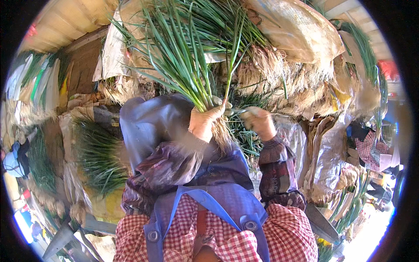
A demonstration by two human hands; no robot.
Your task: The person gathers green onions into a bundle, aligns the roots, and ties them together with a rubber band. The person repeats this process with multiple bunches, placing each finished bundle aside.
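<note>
My left hand (202, 121) grips a bunch of spring onions (193, 72) near its base. The green leaves fan up and away from me, and the pale stringy roots (222, 134) hang below the fist. One stalk (230, 75) stands apart from the others by the thumb. Close on the right is my right hand (260, 121), curled and blurred by motion. A thin pale thing shows near its fingertips, too blurred to name. Under both hands is the blue waterproof apron (157, 114) over my lap. Loose green leaf trimmings (245, 134) lie between the hands and below.
A large heap of spring onions (262, 65) lies ahead, roots towards me, partly under a woven plastic sack (294, 29). Another bundle (98, 157) rests at my left. Plastic sheeting (327, 154) lies at right. Other people (373, 150) are at the far right and far left (14, 160).
</note>
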